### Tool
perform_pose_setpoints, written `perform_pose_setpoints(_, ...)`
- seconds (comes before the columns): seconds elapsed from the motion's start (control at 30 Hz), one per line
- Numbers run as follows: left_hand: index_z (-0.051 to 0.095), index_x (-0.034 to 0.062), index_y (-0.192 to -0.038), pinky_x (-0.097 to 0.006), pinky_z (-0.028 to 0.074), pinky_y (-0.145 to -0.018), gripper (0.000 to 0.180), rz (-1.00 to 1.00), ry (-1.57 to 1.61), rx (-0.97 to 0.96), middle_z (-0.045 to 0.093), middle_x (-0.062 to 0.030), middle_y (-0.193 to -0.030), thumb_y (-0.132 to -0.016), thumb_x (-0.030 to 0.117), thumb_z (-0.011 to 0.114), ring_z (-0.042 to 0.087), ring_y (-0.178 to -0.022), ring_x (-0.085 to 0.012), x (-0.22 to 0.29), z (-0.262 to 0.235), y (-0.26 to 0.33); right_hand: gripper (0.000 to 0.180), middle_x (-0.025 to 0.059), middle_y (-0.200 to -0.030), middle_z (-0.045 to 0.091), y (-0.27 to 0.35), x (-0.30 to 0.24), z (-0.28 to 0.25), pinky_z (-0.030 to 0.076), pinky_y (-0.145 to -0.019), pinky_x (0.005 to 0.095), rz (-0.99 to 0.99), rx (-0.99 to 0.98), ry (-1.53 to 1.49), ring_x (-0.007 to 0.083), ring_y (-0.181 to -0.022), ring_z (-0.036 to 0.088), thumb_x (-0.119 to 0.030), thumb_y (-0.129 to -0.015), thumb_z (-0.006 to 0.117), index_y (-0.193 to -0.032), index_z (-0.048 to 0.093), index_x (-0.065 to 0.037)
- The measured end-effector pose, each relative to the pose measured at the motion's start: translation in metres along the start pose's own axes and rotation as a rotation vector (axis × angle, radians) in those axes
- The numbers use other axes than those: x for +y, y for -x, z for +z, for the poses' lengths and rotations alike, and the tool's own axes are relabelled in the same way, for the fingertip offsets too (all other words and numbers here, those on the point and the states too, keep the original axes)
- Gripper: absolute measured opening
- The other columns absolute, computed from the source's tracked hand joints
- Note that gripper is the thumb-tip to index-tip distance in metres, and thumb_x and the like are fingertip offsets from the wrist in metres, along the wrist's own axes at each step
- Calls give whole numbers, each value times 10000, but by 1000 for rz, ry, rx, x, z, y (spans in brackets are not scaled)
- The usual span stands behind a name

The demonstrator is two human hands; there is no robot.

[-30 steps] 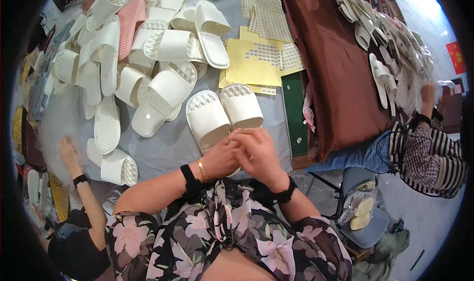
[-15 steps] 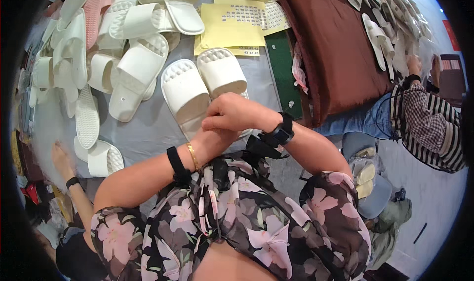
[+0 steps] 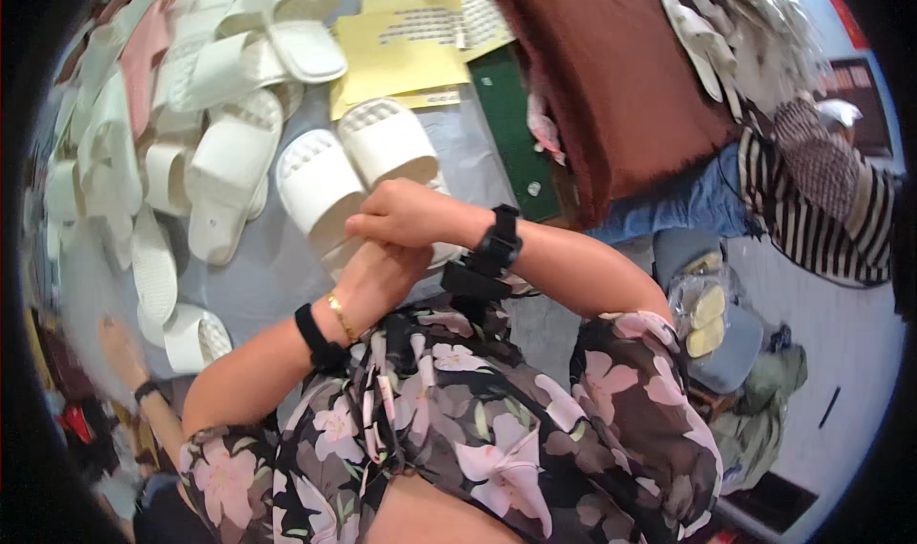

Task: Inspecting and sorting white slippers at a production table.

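In front of my body, my right hand lies across my left hand, with its fingers curled in. Whatever its palm holds, if anything, is out of sight. The fingers of my left hand are covered by the right one. Just beyond both hands, a pair of white slides rests on the grey table cover: a left slide and a right slide, with textured insoles and broad straps. My hands overlap their near ends in the view, and I cannot tell whether they touch.
Many white slides and a pink one are heaped at the left. Yellow sticker sheets lie beyond the pair. A brown cushion-like cover is at the right. Another person's hand is at the left; a person in stripes sits right.
The whole view has shifted, so the table and slides appear further left. My hands stay crossed over each other. At the far right, the other person's hand has moved away from the slides there.
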State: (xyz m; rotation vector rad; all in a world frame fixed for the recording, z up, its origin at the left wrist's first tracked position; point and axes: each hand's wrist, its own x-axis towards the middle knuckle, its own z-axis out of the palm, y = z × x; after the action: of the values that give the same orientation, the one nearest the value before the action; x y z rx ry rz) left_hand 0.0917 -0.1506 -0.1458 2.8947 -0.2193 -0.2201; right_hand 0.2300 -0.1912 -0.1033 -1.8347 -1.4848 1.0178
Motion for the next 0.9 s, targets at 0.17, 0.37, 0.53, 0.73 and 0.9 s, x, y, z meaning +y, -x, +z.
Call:
perform_pose_setpoints(0.17,623,38,-1068,-386,443,-942,293,77,-193,264,607,-160,-1129,-798,133,559,559,-1112,-280,-3,12,10,381,200,-710,665,-2,7,-5,511,-641,395,-119,-245,-128,316,-627,643,-357,-816,654,-804,710,19)
perform_pose_setpoints(0.37,667,51,-1012,-383,517,-762,240,-38,-141,132,663,-152,-1019,-801,116,572,661,-901,-300,-6,13,8,333,207,-685,655,-3,7,14,522,-632,419,-17,-43,-35,356,-634,650,-325,-764,655,-752,717,2)
perform_pose_setpoints(0.53,639,61,-1086,-447,461,-823,276,68,-249,180,656,-124,-1067,-864,186,532,614,-1011,-259,-10,6,11,358,243,-720,639,-5,7,22,509,-658,466,80,192,-105,407,-697,644,-319,-847,589,-745,693,8)
perform_pose_setpoints(0.73,586,22,-1163,-481,378,-1045,412,58,-29,244,567,-174,-1237,-771,150,581,492,-1225,-337,-18,-7,22,230,193,-759,641,14,10,10,494,-671,442,-251,394,-57,378,-762,627,-237,-881,624,-825,656,-16)
perform_pose_setpoints(0.9,530,19,-1241,-439,364,-1092,536,8,67,396,510,-141,-1334,-722,139,590,464,-1275,-304,-16,-18,15,250,221,-715,625,10,19,-23,467,-582,441,31,527,-208,368,-647,621,-239,-888,648,-815,646,0)
